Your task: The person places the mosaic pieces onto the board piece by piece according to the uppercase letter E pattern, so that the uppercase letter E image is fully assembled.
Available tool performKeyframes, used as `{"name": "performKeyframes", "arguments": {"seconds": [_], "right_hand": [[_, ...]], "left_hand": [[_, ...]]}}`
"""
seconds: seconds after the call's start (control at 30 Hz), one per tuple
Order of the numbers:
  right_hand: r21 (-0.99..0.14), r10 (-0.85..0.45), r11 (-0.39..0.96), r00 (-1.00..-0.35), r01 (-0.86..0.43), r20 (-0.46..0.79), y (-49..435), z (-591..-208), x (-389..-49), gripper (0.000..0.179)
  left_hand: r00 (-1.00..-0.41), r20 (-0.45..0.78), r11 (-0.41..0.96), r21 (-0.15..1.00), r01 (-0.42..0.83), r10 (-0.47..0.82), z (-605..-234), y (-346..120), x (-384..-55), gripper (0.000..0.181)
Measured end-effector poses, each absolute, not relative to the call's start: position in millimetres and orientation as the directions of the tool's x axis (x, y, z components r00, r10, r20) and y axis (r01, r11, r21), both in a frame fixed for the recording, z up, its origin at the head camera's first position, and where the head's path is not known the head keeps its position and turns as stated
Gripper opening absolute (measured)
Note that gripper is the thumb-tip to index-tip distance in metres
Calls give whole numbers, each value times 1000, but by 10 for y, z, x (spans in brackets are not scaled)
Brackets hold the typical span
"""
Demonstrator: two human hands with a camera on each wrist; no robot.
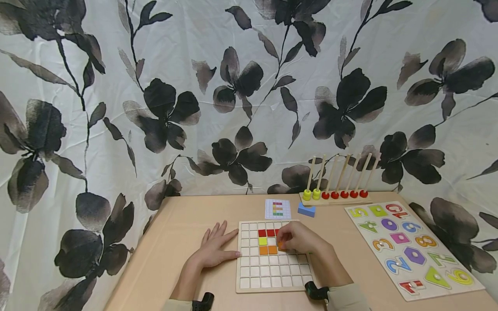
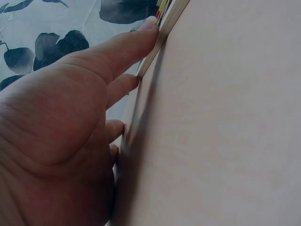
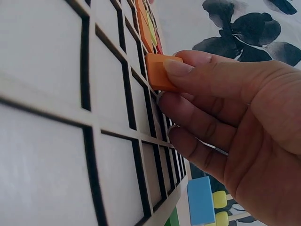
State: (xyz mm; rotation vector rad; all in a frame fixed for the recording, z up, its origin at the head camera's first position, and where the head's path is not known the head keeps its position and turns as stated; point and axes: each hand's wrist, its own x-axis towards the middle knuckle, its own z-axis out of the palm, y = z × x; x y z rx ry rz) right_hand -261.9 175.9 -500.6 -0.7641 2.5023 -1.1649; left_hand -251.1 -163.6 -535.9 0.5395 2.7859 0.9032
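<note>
A white gridded wooden board (image 1: 249, 272) lies on the table. Set into its upper cells are a row of red tiles (image 1: 262, 233), a yellow tile (image 1: 263, 241) and two orange tiles (image 1: 267, 250). My right hand (image 1: 305, 239) pinches a square orange tile (image 3: 157, 80) between thumb and fingers, at the board's surface beside the orange ones. In the right wrist view the held tile is tilted against the grid. My left hand (image 1: 215, 249) has its fingers spread, with thumb and fingertips touching the board's left edge.
Behind the board lie a printed pattern card (image 1: 278, 217) and a blue block (image 1: 306, 211). A peg stand (image 1: 369, 200) with yellow and red beads stands at the back. On the right is a number and shape puzzle board (image 1: 389, 255). A floral curtain (image 1: 295, 129) hangs behind the table.
</note>
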Motion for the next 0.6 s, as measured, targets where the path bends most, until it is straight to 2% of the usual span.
{"name": "performKeyframes", "arguments": {"seconds": [0.6], "right_hand": [[-774, -553, 555, -830, -305, -70, 1737, -5012, -2598, 16]], "left_hand": [[-921, -46, 751, 595, 286, 387, -5348, -1633, -2505, 82]]}}
